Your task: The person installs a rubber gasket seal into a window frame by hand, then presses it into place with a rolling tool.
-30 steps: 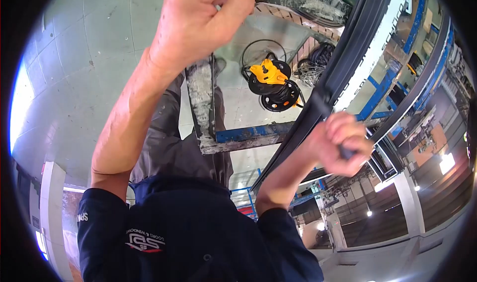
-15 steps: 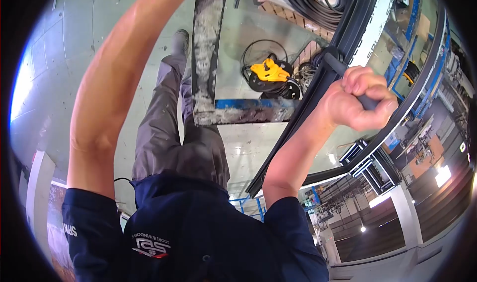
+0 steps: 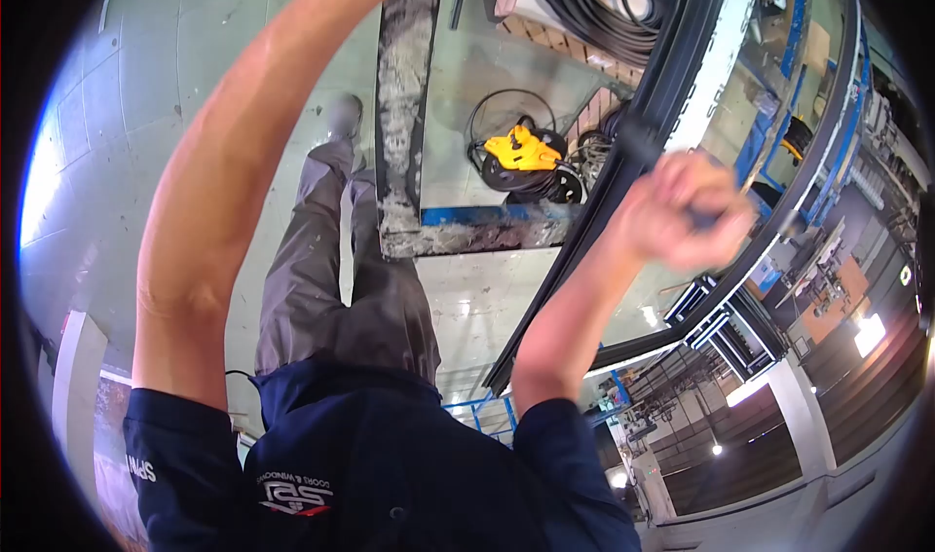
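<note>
Workshop floor point(image 3: 146, 114) of pale grey slabs spreads underfoot, and racking and lamps show through a big glazed unit on the right. The person stands close against the unit's dark frame point(image 3: 584, 260). Their right hand point(image 3: 687, 211) is balled into a fist with its grip clamped on a dark handle point(image 3: 703, 219), right at the frame's edge. It is blurred, so I cannot make out the tool's tip. The left arm point(image 3: 224, 163) reaches up out of view, so I cannot tell what that hand's grip is doing. To my eye the job is working the tool along the frame's edge. It would go best with short, firm strokes that keep the tool flat on the frame, while the other hand steadies things higher up. The frame looks like smooth black profile, long and straight, with glass beside it. Behind it are a blue bar point(image 3: 487, 213) and an upright crusted with grey-white residue. A yellow cable reel point(image 3: 523, 153) sits on the floor, and loops of black rubber strip point(image 3: 594, 7) lie coiled above it.
</note>
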Demonstrator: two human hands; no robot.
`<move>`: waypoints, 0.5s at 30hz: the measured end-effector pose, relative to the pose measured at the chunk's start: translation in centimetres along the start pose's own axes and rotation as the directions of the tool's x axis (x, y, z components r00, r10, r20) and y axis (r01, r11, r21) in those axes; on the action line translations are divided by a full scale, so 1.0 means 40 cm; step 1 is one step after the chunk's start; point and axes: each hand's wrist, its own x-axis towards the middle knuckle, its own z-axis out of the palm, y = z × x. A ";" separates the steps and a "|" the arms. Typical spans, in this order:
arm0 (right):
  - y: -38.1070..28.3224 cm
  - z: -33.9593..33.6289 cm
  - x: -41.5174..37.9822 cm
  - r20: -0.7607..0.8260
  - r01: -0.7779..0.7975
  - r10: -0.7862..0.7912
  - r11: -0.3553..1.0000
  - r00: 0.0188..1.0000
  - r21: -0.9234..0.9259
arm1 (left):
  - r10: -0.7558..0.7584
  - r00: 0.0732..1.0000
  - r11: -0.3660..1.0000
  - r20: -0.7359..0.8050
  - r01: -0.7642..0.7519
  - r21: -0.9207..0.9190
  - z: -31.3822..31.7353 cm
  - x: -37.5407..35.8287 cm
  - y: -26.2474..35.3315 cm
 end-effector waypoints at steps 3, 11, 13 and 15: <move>-0.057 -0.008 -0.057 -0.041 -0.089 0.086 0.991 0.995 -0.097 | 0.054 0.998 0.996 0.012 -0.054 0.076 -0.009 0.006 -0.009; 0.072 0.079 0.140 0.009 -0.011 0.012 0.994 1.000 -0.105 | 0.040 0.999 0.997 -0.010 -0.039 0.060 -0.004 -0.003 0.007; 0.046 0.051 0.090 0.024 -0.011 0.013 0.997 1.000 -0.077 | 0.036 0.999 0.996 0.004 -0.036 0.080 -0.014 -0.002 0.008; 0.006 0.031 0.036 0.023 -0.050 0.050 0.999 0.999 0.014 | 0.014 0.999 0.997 0.041 -0.017 0.069 -0.018 -0.005 0.008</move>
